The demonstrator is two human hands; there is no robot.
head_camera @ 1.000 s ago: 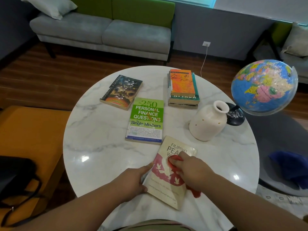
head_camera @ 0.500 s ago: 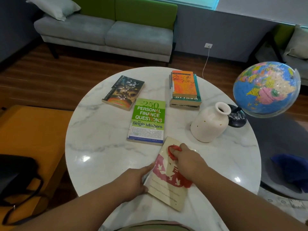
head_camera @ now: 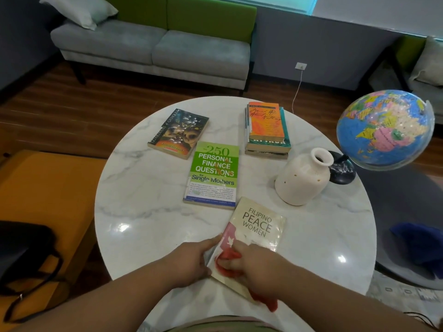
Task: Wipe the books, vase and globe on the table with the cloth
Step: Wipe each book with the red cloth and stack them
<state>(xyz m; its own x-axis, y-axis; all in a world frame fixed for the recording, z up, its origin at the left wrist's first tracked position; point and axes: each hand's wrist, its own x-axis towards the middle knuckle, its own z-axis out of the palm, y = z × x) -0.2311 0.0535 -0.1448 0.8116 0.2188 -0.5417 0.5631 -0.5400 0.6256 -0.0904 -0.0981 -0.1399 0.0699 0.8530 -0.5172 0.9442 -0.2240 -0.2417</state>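
A cream and red book titled Filipino Peace Women (head_camera: 259,226) lies at the near edge of the round marble table (head_camera: 148,212). My left hand (head_camera: 191,259) holds its left edge. My right hand (head_camera: 256,267) grips a red cloth (head_camera: 227,262) and presses it on the book's lower half. Farther back lie a green finance book (head_camera: 215,173), a dark paperback (head_camera: 178,133) and a stack of books with an orange one on top (head_camera: 266,128). A white vase (head_camera: 302,180) stands at the right, beside a globe (head_camera: 386,128) on a black base.
A grey and green sofa (head_camera: 153,49) stands behind the table. An orange seat (head_camera: 45,188) with a black bag (head_camera: 21,255) is at the left. A grey chair with a blue cloth (head_camera: 417,245) sits at the right, under the overhanging globe.
My right hand has slid the red cloth from the top of the near book down to its lower half, uncovering the title. My left hand stays on the book's edge.
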